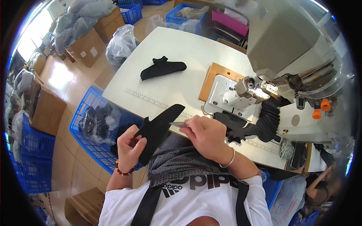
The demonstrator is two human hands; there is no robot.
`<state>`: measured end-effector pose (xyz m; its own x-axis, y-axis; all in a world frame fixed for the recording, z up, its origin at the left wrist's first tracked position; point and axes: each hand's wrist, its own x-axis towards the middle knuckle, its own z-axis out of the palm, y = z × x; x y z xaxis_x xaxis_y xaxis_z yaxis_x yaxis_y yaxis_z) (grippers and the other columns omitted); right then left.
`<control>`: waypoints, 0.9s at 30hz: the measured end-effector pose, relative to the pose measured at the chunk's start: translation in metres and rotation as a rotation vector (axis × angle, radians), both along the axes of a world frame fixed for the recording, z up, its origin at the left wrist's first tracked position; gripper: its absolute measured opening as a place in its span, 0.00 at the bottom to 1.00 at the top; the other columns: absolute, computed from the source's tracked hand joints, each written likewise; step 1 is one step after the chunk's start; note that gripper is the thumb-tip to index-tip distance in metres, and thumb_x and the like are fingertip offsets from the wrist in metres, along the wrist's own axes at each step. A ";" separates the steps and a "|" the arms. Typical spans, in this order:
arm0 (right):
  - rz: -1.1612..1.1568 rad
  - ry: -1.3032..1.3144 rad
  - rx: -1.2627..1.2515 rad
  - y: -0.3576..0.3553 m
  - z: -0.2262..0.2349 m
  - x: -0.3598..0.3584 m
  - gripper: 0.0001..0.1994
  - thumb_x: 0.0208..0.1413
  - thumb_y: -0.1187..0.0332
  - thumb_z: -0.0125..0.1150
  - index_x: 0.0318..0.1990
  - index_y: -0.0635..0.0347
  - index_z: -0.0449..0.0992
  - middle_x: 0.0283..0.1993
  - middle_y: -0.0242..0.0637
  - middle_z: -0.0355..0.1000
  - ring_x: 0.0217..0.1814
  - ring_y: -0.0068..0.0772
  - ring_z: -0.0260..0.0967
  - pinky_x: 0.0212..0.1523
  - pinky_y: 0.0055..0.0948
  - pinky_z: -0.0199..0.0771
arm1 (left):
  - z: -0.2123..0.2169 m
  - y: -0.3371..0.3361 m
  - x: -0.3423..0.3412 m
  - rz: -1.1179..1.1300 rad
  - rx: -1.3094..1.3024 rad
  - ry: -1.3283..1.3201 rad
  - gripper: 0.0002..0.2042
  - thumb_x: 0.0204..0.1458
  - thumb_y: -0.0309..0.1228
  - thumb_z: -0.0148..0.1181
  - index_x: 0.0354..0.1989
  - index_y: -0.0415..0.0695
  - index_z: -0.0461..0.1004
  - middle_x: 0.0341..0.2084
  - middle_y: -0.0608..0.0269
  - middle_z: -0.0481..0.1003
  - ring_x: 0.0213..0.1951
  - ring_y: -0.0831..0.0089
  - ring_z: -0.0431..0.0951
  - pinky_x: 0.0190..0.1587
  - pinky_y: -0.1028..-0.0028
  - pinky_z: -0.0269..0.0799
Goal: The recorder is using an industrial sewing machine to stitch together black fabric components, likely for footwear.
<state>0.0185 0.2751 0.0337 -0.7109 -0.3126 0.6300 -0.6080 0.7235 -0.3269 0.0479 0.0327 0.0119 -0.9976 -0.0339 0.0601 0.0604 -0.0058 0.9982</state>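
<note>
My left hand (130, 147) is closed on the lower edge of a flat, black, curved fabric piece (160, 126), thumb on top. The piece is tilted, its rounded end reaching over the front edge of the white table (132, 75). Between the fingertips of my right hand (207, 135) is a small pointed metal tool (176, 124), its tip close to the piece's right edge. My fingers cover most of the tool, so its kind is unclear. Farther back on the table lies a stack of similar black pieces (164, 69).
A sewing machine (249, 90) stands at the right, with a fanned row of black pieces (268, 116) beside it. More black pieces (230, 122) lie just beyond my right hand. At the table's left is a blue basket (88, 141) with bagged black items. Cardboard boxes (47, 111) stand farther left.
</note>
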 end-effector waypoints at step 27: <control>-0.039 -0.236 0.173 0.022 -0.014 0.019 0.12 0.45 0.61 0.66 0.30 0.56 0.70 0.23 0.32 0.68 0.23 0.34 0.69 0.21 0.31 0.66 | 0.013 -0.009 -0.113 0.100 -0.729 0.338 0.06 0.48 0.26 0.59 0.29 0.35 0.72 0.18 0.53 0.72 0.22 0.70 0.71 0.28 0.72 0.66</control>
